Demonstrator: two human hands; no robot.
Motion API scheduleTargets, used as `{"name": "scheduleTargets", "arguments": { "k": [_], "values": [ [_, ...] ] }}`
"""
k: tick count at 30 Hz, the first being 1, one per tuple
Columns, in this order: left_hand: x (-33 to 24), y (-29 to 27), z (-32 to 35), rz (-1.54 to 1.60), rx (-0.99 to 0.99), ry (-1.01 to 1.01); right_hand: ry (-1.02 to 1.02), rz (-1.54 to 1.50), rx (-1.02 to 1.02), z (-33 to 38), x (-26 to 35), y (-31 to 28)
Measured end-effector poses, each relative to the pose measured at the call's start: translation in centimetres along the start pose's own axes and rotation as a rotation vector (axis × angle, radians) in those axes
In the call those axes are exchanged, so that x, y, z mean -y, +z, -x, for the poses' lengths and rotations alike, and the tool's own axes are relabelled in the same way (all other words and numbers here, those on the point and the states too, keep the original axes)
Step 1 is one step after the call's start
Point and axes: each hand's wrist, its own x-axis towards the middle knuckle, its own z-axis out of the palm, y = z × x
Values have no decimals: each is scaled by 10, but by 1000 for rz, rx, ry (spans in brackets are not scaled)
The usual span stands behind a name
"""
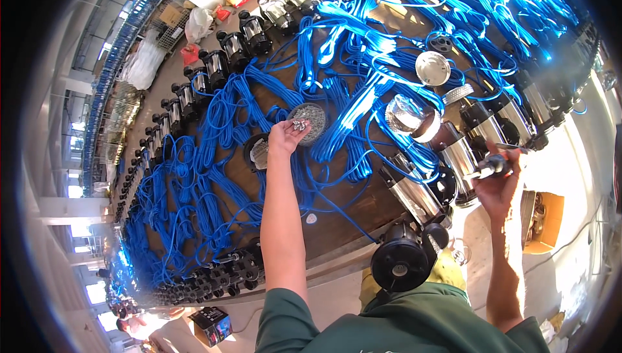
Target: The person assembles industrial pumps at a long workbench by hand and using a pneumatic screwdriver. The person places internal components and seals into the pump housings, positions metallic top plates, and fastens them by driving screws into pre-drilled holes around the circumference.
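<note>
My left hand (289, 136) is over the round bowl (326, 124), its fingers curled around several small silver screws (300, 125). More small metal pieces fill the bowl. Beside my left wrist is a second dark container (247, 153) with pale contents. On the right, my right hand (500, 188) grips a dark handheld screwdriver (495, 165), its pale tip pointing left. Below that tip, silver cylindrical pumps (414, 194) with black ends lie on the table. Close to my body stands another pump, its round black end (398, 259) facing up.
Bundles of blue cable (363, 87) cover much of the brown table (353, 207). Round metal caps (432, 68) lie at the right. Rows of pumps (214, 68) line the far left edge. An open cardboard box (551, 223) is at the lower right.
</note>
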Motion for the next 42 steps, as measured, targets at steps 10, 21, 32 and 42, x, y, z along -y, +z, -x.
{"name": "scheduleTargets", "arguments": {
  "k": [10,21,32,42],
  "values": [
    [3,7,14,-10,-44,6,-932,294,-291,50,19,39],
    [15,10,57,177,14,36,-1115,656,309,104,35,58],
    [83,109,281,333,200,6,-834,632,422,143,-19,138],
    [119,145,378,244,373,74,-580,205,769,150,-75,155]
  ]
}}
